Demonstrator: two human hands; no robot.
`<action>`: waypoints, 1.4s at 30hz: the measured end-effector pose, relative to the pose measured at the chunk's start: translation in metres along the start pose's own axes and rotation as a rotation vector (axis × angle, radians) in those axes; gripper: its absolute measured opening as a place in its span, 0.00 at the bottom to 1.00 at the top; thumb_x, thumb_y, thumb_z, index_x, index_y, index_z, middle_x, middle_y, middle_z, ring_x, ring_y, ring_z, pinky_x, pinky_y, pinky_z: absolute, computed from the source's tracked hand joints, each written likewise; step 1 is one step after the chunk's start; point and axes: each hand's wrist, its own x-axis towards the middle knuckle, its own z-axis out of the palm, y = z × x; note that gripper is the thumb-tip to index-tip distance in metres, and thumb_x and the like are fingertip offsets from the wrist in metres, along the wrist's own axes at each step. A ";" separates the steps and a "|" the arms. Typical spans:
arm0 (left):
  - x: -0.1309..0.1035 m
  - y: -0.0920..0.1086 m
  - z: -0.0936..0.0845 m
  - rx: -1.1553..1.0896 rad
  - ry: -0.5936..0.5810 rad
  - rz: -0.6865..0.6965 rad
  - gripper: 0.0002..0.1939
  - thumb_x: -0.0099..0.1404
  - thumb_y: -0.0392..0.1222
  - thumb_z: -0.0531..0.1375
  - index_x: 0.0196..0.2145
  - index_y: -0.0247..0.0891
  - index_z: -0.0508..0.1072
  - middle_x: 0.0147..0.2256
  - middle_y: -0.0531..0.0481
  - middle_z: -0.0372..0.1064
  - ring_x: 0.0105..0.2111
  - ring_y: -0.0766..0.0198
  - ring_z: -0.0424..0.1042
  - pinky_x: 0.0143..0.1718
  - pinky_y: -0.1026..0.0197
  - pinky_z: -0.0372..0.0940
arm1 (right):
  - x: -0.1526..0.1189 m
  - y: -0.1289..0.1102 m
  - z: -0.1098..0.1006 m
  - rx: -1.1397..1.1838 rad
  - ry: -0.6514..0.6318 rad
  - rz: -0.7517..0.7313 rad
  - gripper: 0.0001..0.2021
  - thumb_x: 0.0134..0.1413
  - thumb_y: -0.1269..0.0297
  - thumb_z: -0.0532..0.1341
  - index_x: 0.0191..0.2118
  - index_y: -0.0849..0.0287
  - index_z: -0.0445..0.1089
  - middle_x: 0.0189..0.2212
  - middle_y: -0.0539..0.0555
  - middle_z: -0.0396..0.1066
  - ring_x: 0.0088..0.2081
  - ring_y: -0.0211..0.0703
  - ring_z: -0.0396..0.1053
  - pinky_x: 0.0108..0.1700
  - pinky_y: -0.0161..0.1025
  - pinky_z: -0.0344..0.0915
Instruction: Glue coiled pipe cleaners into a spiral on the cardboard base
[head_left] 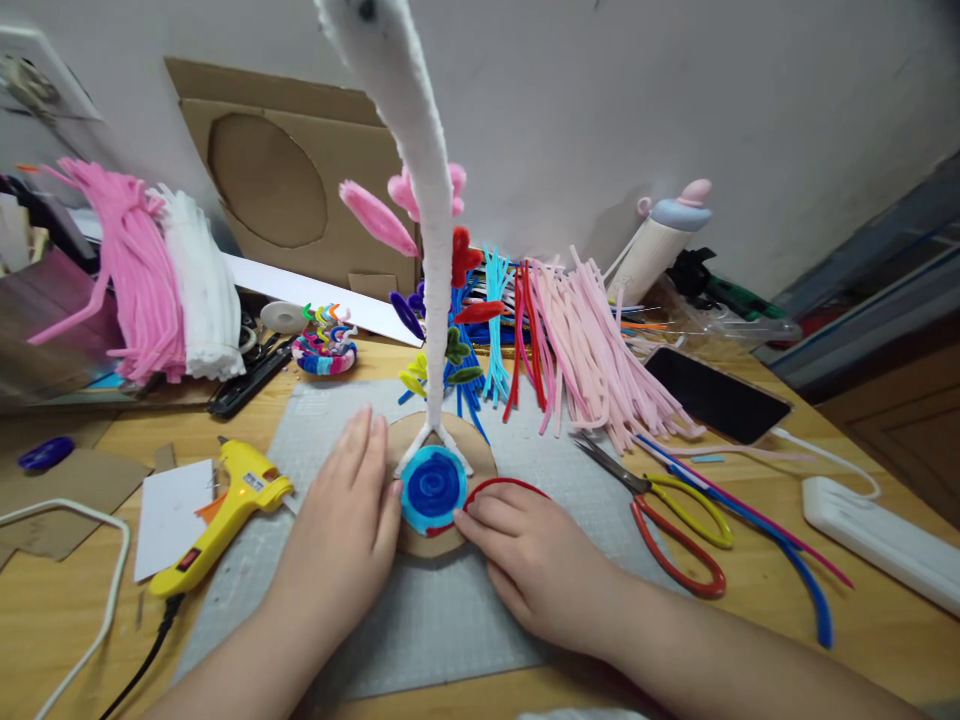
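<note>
A round cardboard base [427, 545] rests on a grey cutting mat. Coiled on its face are dark blue pipe cleaners [435, 487] ringed by light blue, with a short red stretch along the lower edge. My left hand [337, 500] lies along the left side of the base, fingers stretched out and thumb at the coil's edge. At the lower right of the coil, my right hand [536, 545] pinches a red pipe cleaner [517, 483], whose free end loops out behind the fingers. From the back of the base rises a white fuzzy stem [437, 300] with coloured flowers and leaves.
A yellow hot glue gun [225, 520] lies at left. Open scissors [652, 490] are at right near a phone [716, 393] and a white power strip [877, 540]. Pipe cleaner bundles [592, 350] lie behind; cardboard [270, 180] leans on the wall.
</note>
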 end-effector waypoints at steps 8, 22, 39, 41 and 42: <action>-0.008 -0.001 0.000 0.137 -0.159 0.109 0.35 0.57 0.30 0.49 0.63 0.29 0.49 0.66 0.35 0.43 0.65 0.51 0.45 0.61 0.44 0.54 | 0.001 0.001 0.002 -0.001 -0.011 0.007 0.19 0.55 0.75 0.52 0.53 0.68 0.66 0.41 0.61 0.69 0.47 0.51 0.62 0.51 0.48 0.64; -0.028 0.025 0.014 0.087 -0.128 0.335 0.36 0.63 0.53 0.56 0.62 0.30 0.52 0.62 0.33 0.52 0.62 0.47 0.55 0.55 0.47 0.62 | -0.001 0.001 0.004 0.026 -0.007 0.021 0.18 0.55 0.75 0.53 0.52 0.68 0.66 0.42 0.60 0.69 0.47 0.50 0.61 0.54 0.47 0.62; -0.009 0.003 0.024 -0.017 -0.072 0.045 0.32 0.68 0.43 0.50 0.66 0.45 0.41 0.65 0.43 0.47 0.65 0.51 0.45 0.60 0.40 0.48 | -0.001 0.002 0.003 0.021 -0.023 0.015 0.19 0.55 0.75 0.52 0.53 0.69 0.66 0.41 0.60 0.69 0.46 0.51 0.61 0.52 0.48 0.64; -0.007 -0.001 0.021 -0.071 -0.082 -0.004 0.31 0.69 0.44 0.48 0.66 0.46 0.40 0.65 0.44 0.47 0.65 0.52 0.45 0.60 0.40 0.50 | -0.001 0.003 0.003 0.020 -0.024 0.016 0.19 0.55 0.75 0.52 0.53 0.69 0.66 0.41 0.61 0.69 0.46 0.51 0.61 0.51 0.48 0.64; -0.007 -0.002 0.020 -0.090 -0.083 -0.024 0.32 0.69 0.45 0.49 0.66 0.46 0.40 0.65 0.44 0.47 0.65 0.52 0.45 0.60 0.40 0.50 | -0.001 0.003 0.003 0.021 -0.026 0.017 0.19 0.55 0.75 0.52 0.53 0.69 0.66 0.41 0.61 0.69 0.46 0.51 0.61 0.51 0.49 0.64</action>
